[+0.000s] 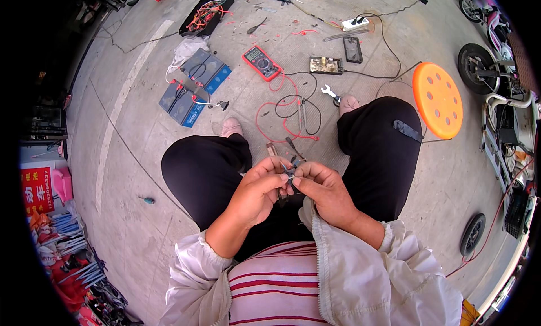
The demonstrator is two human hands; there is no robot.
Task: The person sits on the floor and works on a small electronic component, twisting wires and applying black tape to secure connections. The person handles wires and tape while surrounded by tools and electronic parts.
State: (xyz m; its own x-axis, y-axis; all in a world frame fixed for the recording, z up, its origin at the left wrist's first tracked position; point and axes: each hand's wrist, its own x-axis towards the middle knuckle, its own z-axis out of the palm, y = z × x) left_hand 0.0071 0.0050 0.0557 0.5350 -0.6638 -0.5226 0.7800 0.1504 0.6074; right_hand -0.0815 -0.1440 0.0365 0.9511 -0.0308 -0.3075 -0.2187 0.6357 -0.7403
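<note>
Between my knees, both hands meet in front of my body. My left hand [256, 192] is closed in a pinch, thumb and fingertips on a small dark part [291, 173] that looks like a connector with short leads. My right hand [329, 195] pinches the same part from the other side. Fingers cover most of it, so its exact kind cannot be made out. Just beyond the fingertips lie some dark, thin pieces; a red multimeter [262, 63] rests farther off, its red and black test leads [298, 103] looping across the floor towards me.
Blue batteries [209, 70] stand at the left. An opened charger with a bare circuit board [326, 65], its cover [353, 50], a wrench [328, 92] and a white power strip [355, 24] lie ahead. An orange stool [438, 101] is at the right; a wire-filled black box [206, 15] is far left.
</note>
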